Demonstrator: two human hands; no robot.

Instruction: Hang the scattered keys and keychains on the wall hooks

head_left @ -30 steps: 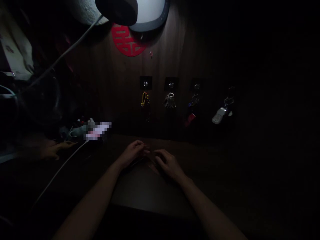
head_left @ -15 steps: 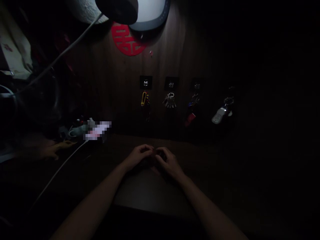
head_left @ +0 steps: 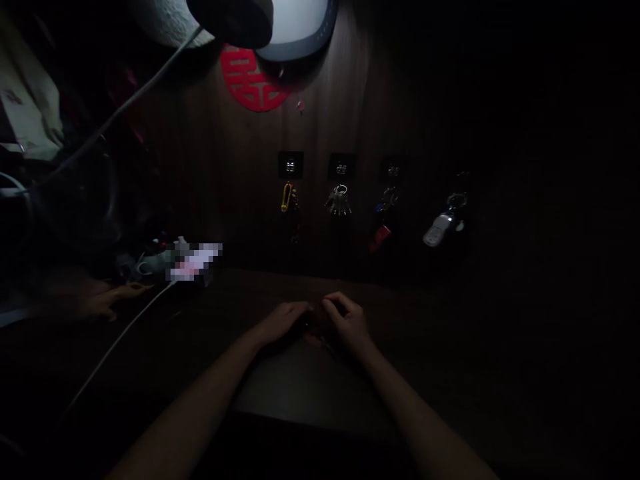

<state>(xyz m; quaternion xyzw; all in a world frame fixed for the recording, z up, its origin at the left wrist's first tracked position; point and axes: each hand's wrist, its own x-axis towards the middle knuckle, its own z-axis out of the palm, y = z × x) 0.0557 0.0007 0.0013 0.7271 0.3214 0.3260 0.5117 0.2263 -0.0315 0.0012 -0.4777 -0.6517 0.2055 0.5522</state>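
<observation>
The scene is very dark. My left hand [head_left: 283,321] and my right hand [head_left: 345,322] meet over a dark tabletop [head_left: 300,380], fingertips together. Both have curled fingers that pinch a small dark thing [head_left: 314,325] between them; I cannot make out what it is. On the wooden wall behind hang several key bunches on hooks: a yellow clip [head_left: 287,197], a silver bunch [head_left: 339,202], one with a red tag [head_left: 381,233] and one with a white fob [head_left: 439,231].
A red paper cutout [head_left: 250,83] and a lit round lamp [head_left: 295,27] sit high on the wall. A white cable [head_left: 125,327] runs across the left of the table. Clutter and a pale object [head_left: 193,261] lie at the left.
My hands drew together from slightly apart and shifted a little to the right. A thin strand seen between them a second ago no longer shows.
</observation>
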